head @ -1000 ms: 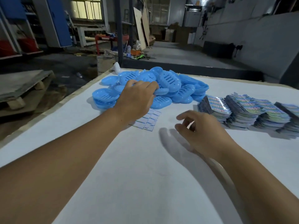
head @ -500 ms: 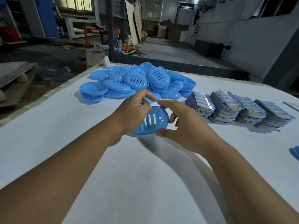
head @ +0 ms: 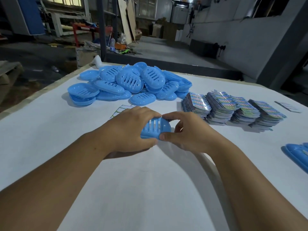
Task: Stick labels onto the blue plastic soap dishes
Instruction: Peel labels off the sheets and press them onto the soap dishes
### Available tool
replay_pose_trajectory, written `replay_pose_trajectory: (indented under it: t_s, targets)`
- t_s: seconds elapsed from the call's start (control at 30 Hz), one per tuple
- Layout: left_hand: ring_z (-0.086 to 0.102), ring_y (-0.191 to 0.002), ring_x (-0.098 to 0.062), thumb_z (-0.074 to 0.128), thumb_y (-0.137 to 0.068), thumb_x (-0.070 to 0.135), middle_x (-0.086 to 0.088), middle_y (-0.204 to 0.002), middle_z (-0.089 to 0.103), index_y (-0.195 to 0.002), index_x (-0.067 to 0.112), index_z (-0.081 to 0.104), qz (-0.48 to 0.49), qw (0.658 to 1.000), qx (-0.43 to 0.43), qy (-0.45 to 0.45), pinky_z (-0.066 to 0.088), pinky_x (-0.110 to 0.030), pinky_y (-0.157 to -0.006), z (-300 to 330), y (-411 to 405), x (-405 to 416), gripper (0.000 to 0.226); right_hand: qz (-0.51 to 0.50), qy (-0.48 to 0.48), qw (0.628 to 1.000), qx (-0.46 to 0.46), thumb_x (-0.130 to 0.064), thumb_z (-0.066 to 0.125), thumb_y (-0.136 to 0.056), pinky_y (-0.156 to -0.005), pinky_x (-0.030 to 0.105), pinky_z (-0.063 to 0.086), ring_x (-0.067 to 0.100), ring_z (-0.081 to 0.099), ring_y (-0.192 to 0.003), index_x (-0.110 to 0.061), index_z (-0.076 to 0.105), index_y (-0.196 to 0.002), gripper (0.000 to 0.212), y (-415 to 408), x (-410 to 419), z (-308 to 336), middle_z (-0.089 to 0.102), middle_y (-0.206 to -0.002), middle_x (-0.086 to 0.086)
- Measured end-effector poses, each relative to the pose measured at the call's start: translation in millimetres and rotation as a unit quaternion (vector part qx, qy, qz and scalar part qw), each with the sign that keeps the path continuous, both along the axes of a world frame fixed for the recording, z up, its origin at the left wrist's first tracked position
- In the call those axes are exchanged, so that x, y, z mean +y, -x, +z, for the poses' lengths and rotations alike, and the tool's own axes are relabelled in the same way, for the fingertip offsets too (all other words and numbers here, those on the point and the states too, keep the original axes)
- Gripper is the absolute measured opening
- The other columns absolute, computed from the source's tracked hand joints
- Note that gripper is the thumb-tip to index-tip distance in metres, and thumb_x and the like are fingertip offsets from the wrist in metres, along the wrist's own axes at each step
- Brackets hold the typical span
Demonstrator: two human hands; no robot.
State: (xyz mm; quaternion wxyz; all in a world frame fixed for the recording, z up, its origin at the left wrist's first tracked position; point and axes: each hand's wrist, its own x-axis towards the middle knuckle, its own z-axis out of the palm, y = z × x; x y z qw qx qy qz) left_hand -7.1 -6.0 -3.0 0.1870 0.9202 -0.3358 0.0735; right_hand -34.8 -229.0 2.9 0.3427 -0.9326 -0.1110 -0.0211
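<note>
Slotted blue plastic soap dish (head: 155, 129): gripped by left hand (head: 131, 129) and right hand (head: 186, 132), steadied for labelling; sticker sheet (head: 122, 109) just behind, dish pile (head: 131, 84) beyond.

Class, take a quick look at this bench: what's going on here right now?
A person is holding one blue soap dish between both hands just above the white table. The left hand grips its near side and the right hand pinches its other end. Behind lies a pile of soap dishes, with stacks of printed cards to the right and a label sheet partly hidden behind the left hand.
</note>
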Motion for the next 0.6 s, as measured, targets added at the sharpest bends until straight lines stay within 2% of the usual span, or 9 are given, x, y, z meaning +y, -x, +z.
replay_pose_trajectory:
  t_s: [0.03, 0.1, 0.17, 0.2, 0.23, 0.3, 0.37, 0.47, 0.6]
  targets:
    - [0.044, -0.113, 0.0, 0.074, -0.083, 0.056, 0.018, -0.132, 0.053, -0.145, 0.038, 0.045, -0.002, 1.0, -0.011, -0.006, 0.037, -0.023, -0.093, 0.7, 0.8, -1.4, 0.071, -0.001, -0.011, 1.0, 0.021, -0.041, 0.085, -0.077, -0.046, 0.015, 0.044, 0.007, 0.057, -0.046, -0.035, 0.067, -0.117, 0.045, 0.3, -3.1, 0.8, 0.071, -0.067, -0.003]
    - [0.05, -0.113, -0.003, 0.073, -0.083, 0.058, 0.016, -0.13, 0.058, -0.142, 0.039, 0.048, -0.004, 1.0, -0.015, -0.007, 0.042, -0.025, -0.093, 1.6, 3.3, -4.4, 0.067, -0.02, -0.026, 0.999, 0.028, -0.05, 0.084, -0.074, -0.054, 0.015, 0.05, 0.003, 0.066, -0.059, -0.036, 0.068, -0.111, 0.043, 0.0, -9.7, 2.7, 0.074, -0.081, -0.018]
    - [0.051, -0.104, 0.0, 0.075, -0.08, 0.058, 0.021, -0.122, 0.058, -0.138, 0.041, 0.05, -0.007, 1.0, 0.005, 0.012, 0.045, -0.023, -0.089, 1.3, 6.5, -6.4, 0.065, -0.072, -0.059, 0.995, -0.031, -0.058, 0.079, -0.074, -0.058, 0.012, 0.049, -0.001, 0.068, -0.072, -0.038, 0.07, -0.115, 0.046, -2.9, -16.6, 3.8, 0.073, -0.095, -0.018]
    - [0.051, -0.102, 0.001, 0.076, -0.079, 0.058, 0.024, -0.118, 0.057, -0.136, 0.043, 0.05, -0.011, 0.999, 0.023, 0.028, 0.045, -0.02, -0.087, 0.6, 8.3, -7.2, 0.065, -0.115, -0.058, 0.988, -0.081, -0.055, 0.077, -0.079, -0.061, 0.012, 0.049, 0.0, 0.068, -0.076, -0.037, 0.069, -0.119, 0.045, -5.7, -21.3, 3.6, 0.073, -0.101, -0.015]
    - [0.049, -0.105, 0.004, 0.077, -0.078, 0.058, 0.026, -0.115, 0.055, -0.135, 0.046, 0.05, -0.017, 0.998, 0.041, 0.044, 0.043, -0.015, -0.085, -0.2, 10.0, -7.9, 0.065, -0.168, -0.031, 0.977, -0.13, -0.05, 0.074, -0.085, -0.068, 0.017, 0.051, 0.003, 0.068, -0.085, -0.036, 0.066, -0.125, 0.043, -8.9, -25.8, 3.4, 0.073, -0.11, -0.011]
    - [0.044, -0.111, 0.012, 0.078, -0.078, 0.055, 0.028, -0.115, 0.054, -0.133, 0.048, 0.049, -0.029, 0.996, 0.063, 0.061, 0.039, -0.01, -0.085, -2.0, 12.7, -9.7, 0.063, -0.271, 0.062, 0.943, -0.181, -0.036, 0.063, -0.096, -0.089, 0.033, 0.048, 0.018, 0.063, -0.116, -0.031, 0.057, -0.14, 0.045, -14.7, -34.3, 2.4, 0.067, -0.134, -0.005]
    - [0.043, -0.113, 0.012, 0.078, -0.079, 0.052, 0.027, -0.118, 0.054, -0.133, 0.047, 0.05, -0.036, 0.995, 0.069, 0.061, 0.038, -0.01, -0.087, -2.4, 14.7, -11.2, 0.061, -0.314, 0.102, 0.928, -0.171, -0.028, 0.054, -0.1, -0.092, 0.038, 0.046, 0.025, 0.056, -0.128, -0.027, 0.051, -0.147, 0.047, -19.5, -39.5, -1.6, 0.059, -0.145, -0.004]
    - [0.045, -0.112, 0.005, 0.077, -0.08, 0.051, 0.024, -0.118, 0.055, -0.131, 0.046, 0.051, -0.036, 0.995, 0.071, 0.054, 0.041, -0.018, -0.092, -1.5, 16.6, -12.3, 0.058, -0.327, 0.123, 0.922, -0.168, -0.027, 0.05, -0.1, -0.073, 0.036, 0.042, 0.03, 0.062, -0.11, -0.024, 0.064, -0.126, 0.029, -23.7, -42.1, -8.9, 0.07, -0.122, 0.001]
    - [0.044, -0.113, 0.003, 0.077, -0.081, 0.051, 0.024, -0.118, 0.055, -0.13, 0.045, 0.052, -0.035, 0.995, 0.072, 0.054, 0.04, -0.019, -0.094, -1.0, 16.8, -12.1, 0.055, -0.33, 0.123, 0.915, -0.198, -0.026, 0.053, -0.099, -0.066, 0.034, 0.041, 0.032, 0.063, -0.093, -0.026, 0.072, -0.111, 0.023, -23.1, -42.2, -11.3, 0.073, -0.103, 0.002]
